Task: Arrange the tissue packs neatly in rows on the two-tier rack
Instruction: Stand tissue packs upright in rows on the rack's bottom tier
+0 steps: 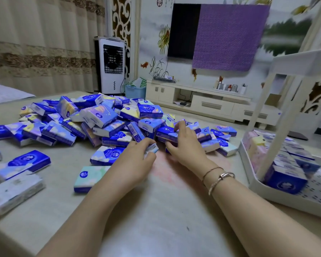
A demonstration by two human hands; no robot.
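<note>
While both hands work at the near edge of the heap of tissue packs (100, 119) on the bench (156, 210), the step in hand looks like gathering packs for the rack. Left hand (137, 156): fingers curled round one small pack (152, 148), pinched at its end; the rest of that pack is hidden under the fingers. Right hand (183, 143): fingers spread and bent over a low stack of packs (167, 133), thumb at the stack's near side; how many it holds cannot be told. Judgement: square the packs edge to edge between the two hands before lifting, faces one way, so they drop in as a row. Well to the right of the right fingers stands the two-tier rack (256, 186), lower tier already carrying rows of packs (285, 180); its upper tier is cut off by the frame edge and blurred, contents unknown.
</note>
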